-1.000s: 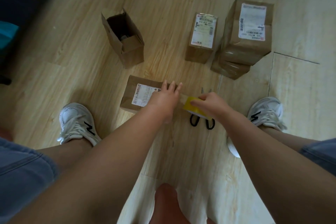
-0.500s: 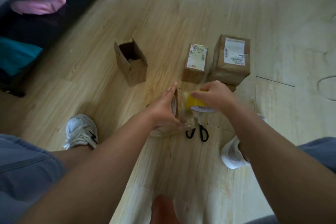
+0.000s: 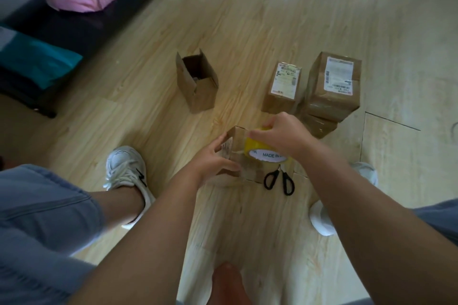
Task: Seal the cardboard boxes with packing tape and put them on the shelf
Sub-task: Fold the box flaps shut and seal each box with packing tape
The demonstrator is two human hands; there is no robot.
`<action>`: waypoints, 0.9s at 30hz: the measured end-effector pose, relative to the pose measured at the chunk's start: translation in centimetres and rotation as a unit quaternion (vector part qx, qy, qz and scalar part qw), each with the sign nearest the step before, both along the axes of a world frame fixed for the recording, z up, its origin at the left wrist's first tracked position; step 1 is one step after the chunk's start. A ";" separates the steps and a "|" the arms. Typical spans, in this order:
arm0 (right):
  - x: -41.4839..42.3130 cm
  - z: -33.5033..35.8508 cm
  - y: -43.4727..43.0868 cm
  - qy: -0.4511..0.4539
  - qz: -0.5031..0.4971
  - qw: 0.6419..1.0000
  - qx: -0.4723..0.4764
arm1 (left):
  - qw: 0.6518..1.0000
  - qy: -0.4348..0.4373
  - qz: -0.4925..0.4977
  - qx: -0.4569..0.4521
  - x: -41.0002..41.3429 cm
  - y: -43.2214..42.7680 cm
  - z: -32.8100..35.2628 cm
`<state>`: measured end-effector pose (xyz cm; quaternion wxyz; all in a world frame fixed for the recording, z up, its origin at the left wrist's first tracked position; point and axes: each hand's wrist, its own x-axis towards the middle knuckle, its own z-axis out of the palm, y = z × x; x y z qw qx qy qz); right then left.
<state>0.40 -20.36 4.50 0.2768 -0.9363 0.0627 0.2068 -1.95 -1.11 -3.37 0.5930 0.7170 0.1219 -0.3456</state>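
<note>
A small cardboard box (image 3: 238, 141) stands on end on the wood floor between my feet. My left hand (image 3: 212, 159) grips its left side, thumb along the near edge. My right hand (image 3: 280, 134) holds a yellow roll of packing tape (image 3: 262, 152) against the box's right side, with a clear strip of tape running over the box. An open, untaped box (image 3: 197, 82) stands farther back on the left. Two labelled boxes, a slim one (image 3: 282, 86) and a bigger one (image 3: 333, 86) stacked on another, stand at the back right.
Black-handled scissors (image 3: 278, 181) lie on the floor just right of the held box. A low dark shelf (image 3: 74, 30) at the upper left carries pink (image 3: 81, 1) and teal (image 3: 37, 59) mailer bags. My white sneakers (image 3: 128, 168) flank the work spot.
The box lay flat a second ago; it has been tipped up on end. My right hand has carried the tape roll round its side. The view has lifted toward the shelf.
</note>
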 end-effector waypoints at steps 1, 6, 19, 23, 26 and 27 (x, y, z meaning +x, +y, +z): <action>-0.1 0.2 0.1 0.007 -0.005 1.000 0.017 | 1.000 -0.004 0.020 -0.003 0.0 0.3 -0.1; -1.1 1.1 0.8 0.078 -0.045 0.985 0.149 | 0.992 -0.074 0.103 0.018 -0.1 1.4 -0.3; -0.8 0.8 2.6 0.089 -0.102 0.984 0.118 | 0.983 -0.129 0.093 0.097 0.3 1.1 -1.0; -1.7 0.1 1.9 0.150 -0.103 0.981 0.072 | 0.981 -0.124 0.104 0.107 0.7 1.9 -1.3; -2.9 -1.7 1.7 0.163 -0.138 0.975 0.068 | 0.983 -0.119 0.099 0.097 1.0 1.9 -1.4; -3.1 -2.2 1.8 0.154 -0.142 0.976 0.057 | 0.982 -0.119 0.100 0.103 1.0 1.8 -1.4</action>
